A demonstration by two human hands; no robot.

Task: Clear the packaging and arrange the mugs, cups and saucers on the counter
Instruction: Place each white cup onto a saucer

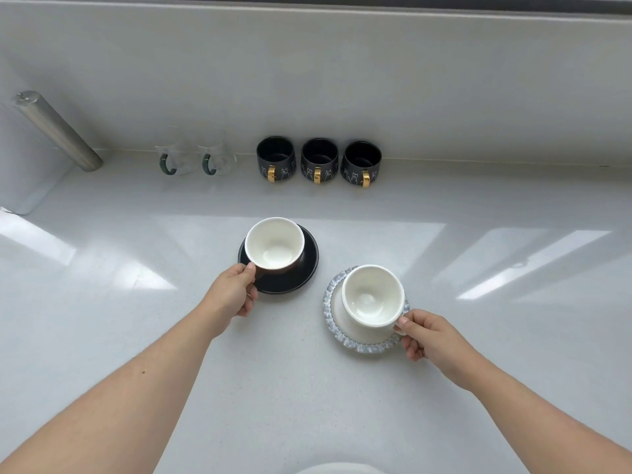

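Observation:
A dark brown cup with a white inside stands on a black saucer in the middle of the white counter. My left hand grips this cup at its near left side, where the handle is hidden. To the right, a white cup sits on a white saucer with a blue ruffled rim. My right hand pinches that cup's handle. Along the back wall stand three black mugs with gold handles and two clear glass mugs with green handles.
A slanted steel cylinder rises at the back left, next to a raised white block. A white rounded rim shows at the bottom edge. The backsplash wall runs behind the mugs.

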